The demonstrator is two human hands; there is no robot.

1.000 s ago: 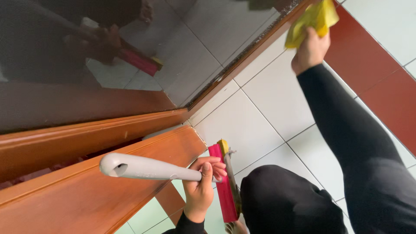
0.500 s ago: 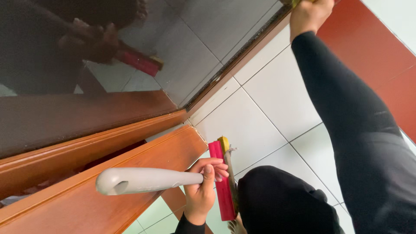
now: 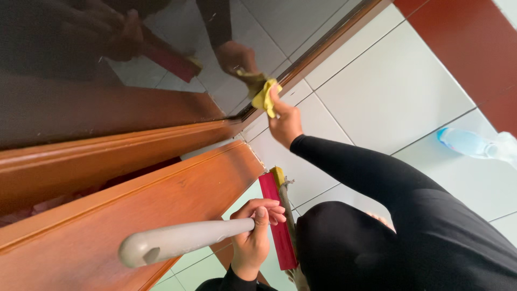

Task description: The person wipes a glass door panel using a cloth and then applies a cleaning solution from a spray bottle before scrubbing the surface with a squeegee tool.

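My right hand pinches a small yellow cloth and presses it against the corner of a dark glass door pane, where glass meets the wooden frame. The hand and cloth are mirrored in the glass. My left hand is wrapped around the grey handle of a squeegee. Its red and yellow blade hangs beside the brown wooden door frame, off the glass. My black sleeve and dark-clad knee fill the lower right.
The floor is white tile with a band of red tile beyond it. A clear blue-tinted spray bottle lies on the tiles at the right edge. A second wooden rail runs under the glass.
My right hand has swung with the yellow cloth from far out over the red tiles back to the corner of the glass. The left hand keeps its hold on the squeegee.
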